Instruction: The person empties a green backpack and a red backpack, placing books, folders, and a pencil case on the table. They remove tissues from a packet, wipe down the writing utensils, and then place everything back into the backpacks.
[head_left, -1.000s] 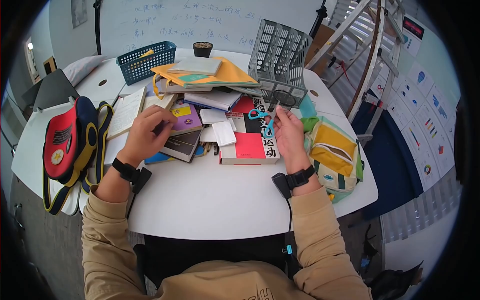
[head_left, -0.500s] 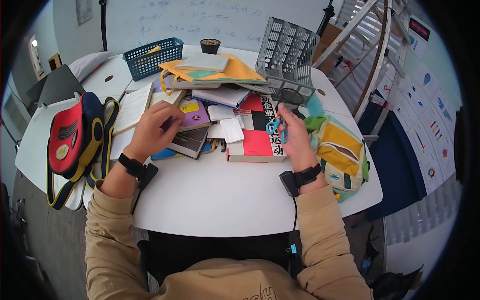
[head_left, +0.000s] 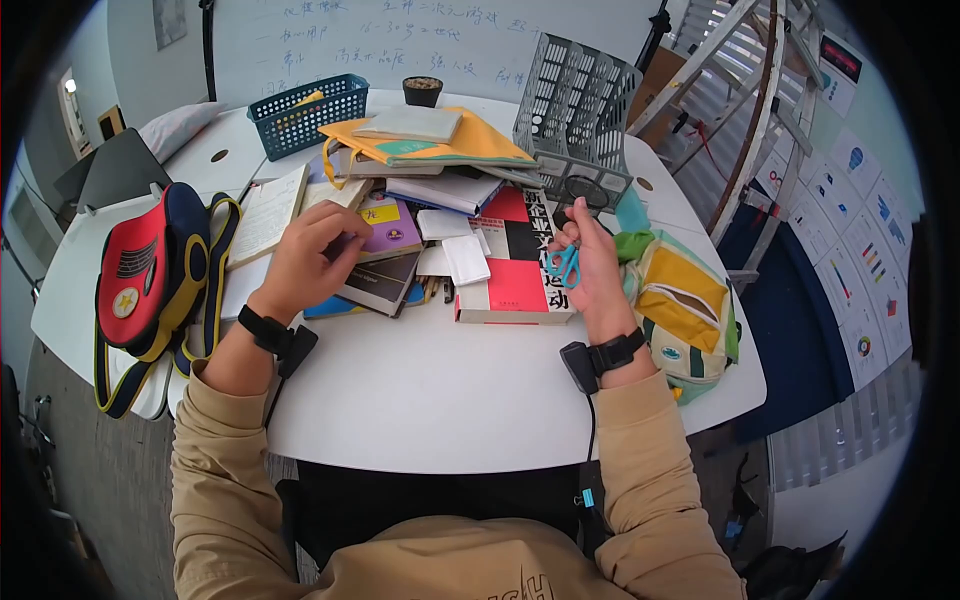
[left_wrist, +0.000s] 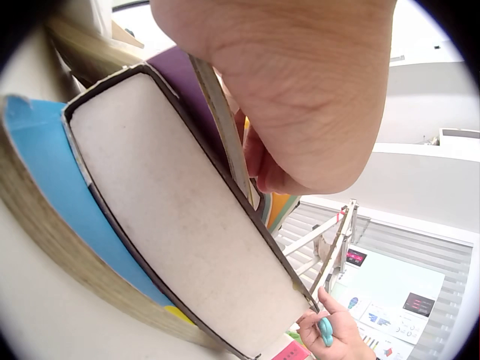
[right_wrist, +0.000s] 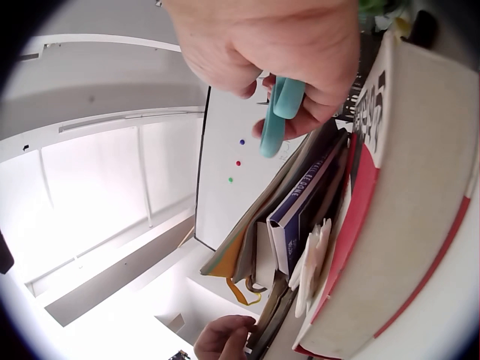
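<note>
My right hand [head_left: 592, 262] grips scissors with turquoise handles [head_left: 563, 265] above the right side of a thick red, black and white book [head_left: 515, 285]. In the right wrist view the scissor handle loops [right_wrist: 285, 105] stick out below the curled fingers; the blades are hidden by the hand. My left hand [head_left: 308, 255] hovers over the pile's left part, beside a purple book [head_left: 392, 230], its fingers loosely bent with nothing visible in them. Below it lies a thick dark-covered book [head_left: 380, 285], whose pale page block [left_wrist: 180, 202] fills much of the left wrist view. White folded papers [head_left: 465, 260] lie on the red book.
Behind the pile stand a teal basket [head_left: 310, 128], a small potted plant [head_left: 422, 92] and a grey file rack [head_left: 575, 110]. A yellow bag [head_left: 430, 145] tops the books. A red and navy bag [head_left: 150, 270] lies left, a yellow and green pouch [head_left: 680, 310] right.
The scissors have turned in my right hand, their handles now drawn in close to the palm and the blades out of sight. My left hand stays in place; the whole view has shifted slightly.
</note>
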